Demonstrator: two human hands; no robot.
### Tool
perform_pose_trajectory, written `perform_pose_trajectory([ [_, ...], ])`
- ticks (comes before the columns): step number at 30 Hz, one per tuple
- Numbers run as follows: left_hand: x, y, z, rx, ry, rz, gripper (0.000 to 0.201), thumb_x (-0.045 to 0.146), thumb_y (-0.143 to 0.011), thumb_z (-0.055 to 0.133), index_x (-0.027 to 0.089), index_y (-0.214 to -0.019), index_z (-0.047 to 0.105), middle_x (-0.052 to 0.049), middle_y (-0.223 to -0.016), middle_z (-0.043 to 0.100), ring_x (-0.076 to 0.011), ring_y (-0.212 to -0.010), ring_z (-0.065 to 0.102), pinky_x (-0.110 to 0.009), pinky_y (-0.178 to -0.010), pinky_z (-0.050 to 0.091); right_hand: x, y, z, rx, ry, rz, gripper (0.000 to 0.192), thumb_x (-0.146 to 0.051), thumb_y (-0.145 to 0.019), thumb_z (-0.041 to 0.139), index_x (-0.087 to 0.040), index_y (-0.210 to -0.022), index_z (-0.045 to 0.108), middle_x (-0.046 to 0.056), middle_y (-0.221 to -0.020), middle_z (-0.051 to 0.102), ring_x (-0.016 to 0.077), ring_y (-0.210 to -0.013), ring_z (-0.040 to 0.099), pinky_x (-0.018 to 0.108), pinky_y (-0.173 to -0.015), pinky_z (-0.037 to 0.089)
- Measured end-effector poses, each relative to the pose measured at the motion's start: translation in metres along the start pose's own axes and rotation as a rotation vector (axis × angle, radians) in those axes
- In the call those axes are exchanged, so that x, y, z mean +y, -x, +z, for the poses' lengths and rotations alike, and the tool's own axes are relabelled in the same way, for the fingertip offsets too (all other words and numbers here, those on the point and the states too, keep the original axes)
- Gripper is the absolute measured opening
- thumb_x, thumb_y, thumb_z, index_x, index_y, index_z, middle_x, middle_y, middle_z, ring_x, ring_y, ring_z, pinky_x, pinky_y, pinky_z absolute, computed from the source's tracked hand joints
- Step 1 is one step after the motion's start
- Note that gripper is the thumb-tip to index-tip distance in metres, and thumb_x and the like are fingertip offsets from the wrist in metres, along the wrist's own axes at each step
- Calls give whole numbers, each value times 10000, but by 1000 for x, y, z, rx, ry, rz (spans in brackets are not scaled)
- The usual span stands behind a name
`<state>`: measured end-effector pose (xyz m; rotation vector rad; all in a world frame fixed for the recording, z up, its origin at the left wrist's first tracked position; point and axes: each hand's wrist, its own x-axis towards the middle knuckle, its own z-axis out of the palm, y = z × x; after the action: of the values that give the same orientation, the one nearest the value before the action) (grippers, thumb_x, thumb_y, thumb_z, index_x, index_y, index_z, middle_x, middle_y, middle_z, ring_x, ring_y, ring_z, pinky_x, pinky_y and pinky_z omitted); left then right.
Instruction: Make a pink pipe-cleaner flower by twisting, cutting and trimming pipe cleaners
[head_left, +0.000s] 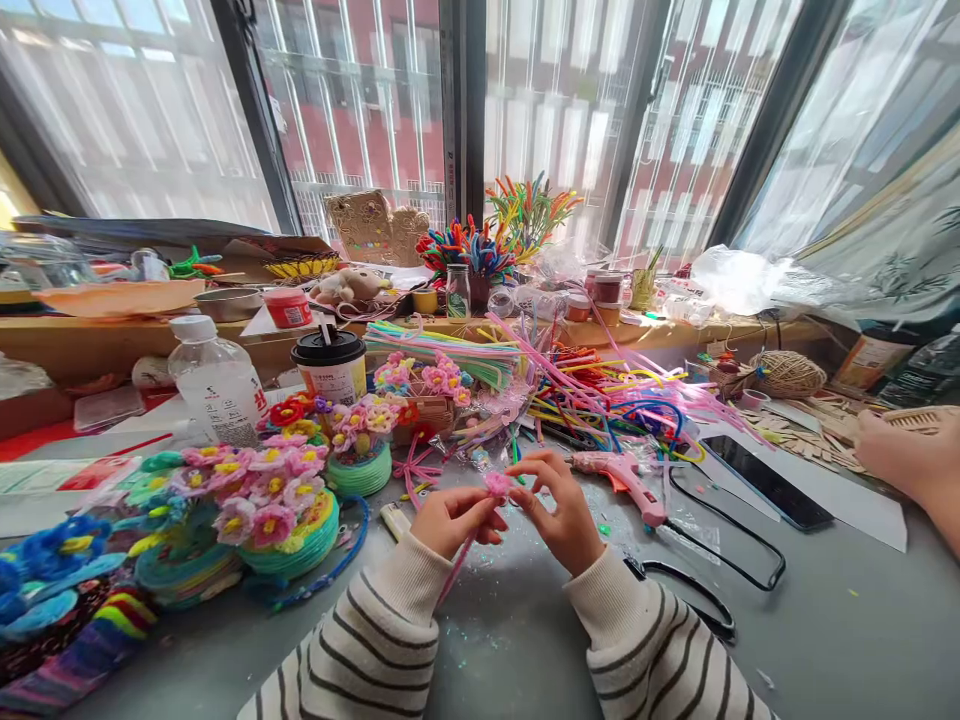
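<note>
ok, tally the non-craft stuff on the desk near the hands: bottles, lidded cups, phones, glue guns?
Clear plastic bottle: 1
Black-lidded cup: 1
Phone: 1
Pink glue gun: 1
Total: 4

No lettering legible

The clear bottle (215,385) carries red print and the lidded cup (331,367) a printed band, both too small and blurred to make out.

Head camera, looking forward and down

It looks from close above the grey table (825,640) toward the windows (360,100); the wide lens probably bends the frame edges.
</note>
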<state>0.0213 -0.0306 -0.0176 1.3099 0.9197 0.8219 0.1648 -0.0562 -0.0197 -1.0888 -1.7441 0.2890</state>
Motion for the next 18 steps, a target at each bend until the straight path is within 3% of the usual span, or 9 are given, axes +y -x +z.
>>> perform_pose_trajectory([
  [8, 3, 2, 0, -3, 43, 18, 265, 312, -545, 591, 79, -671, 605, -59, -559, 630, -149, -503, 575, -272, -544, 470, -2, 1, 12, 58, -250, 126, 79, -221, -691, 516, -181, -672, 581, 20, -711, 522, 132, -705, 490, 258, -652, 391],
  [13, 1, 0, 3, 59, 77, 49, 244, 304, -527, 605, 89, -644, 609, -42, -537, 620, -160, -525, 576, -287, -559, 471, 1, 3, 25, 157, -368, 302, 127, -274, -683, 516, -168, -669, 585, 17, -695, 519, 127, -666, 491, 237, -583, 397],
  [18, -4, -5, 3, 118, 117, 54, 183, 266, -471, 646, 103, -551, 621, -9, -469, 586, -125, -472, 534, -257, -527, 446, -1, 4, 26, 180, -463, 374, 157, -295, -684, 508, -156, -676, 580, 21, -698, 540, 135, -693, 494, 248, -627, 392],
])
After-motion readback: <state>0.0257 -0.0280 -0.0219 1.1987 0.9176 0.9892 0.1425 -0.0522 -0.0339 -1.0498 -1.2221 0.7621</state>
